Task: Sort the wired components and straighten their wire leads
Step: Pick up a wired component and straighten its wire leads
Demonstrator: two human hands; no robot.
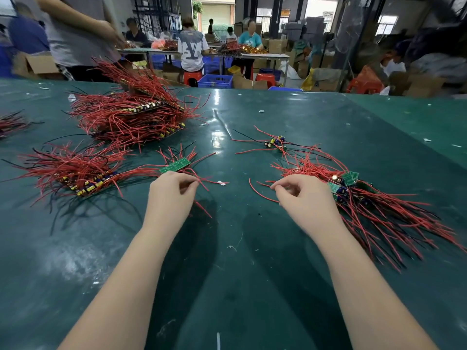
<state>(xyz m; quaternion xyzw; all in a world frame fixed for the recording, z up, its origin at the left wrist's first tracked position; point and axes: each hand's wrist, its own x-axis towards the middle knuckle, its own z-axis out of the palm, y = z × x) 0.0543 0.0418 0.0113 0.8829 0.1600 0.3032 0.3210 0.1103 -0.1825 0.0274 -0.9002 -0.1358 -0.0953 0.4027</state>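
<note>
We see our left hand pinching red leads just below a green board lying on the green table. Our right hand pinches a lead beside a right-side pile of wired boards. A tall stack and a flatter stack sit to the left, with loose components farther back.

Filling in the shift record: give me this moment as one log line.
left hand: pinches red lead by green board | right hand: fingers curled at red lead, grip unclear | sorted bundle: right
</note>
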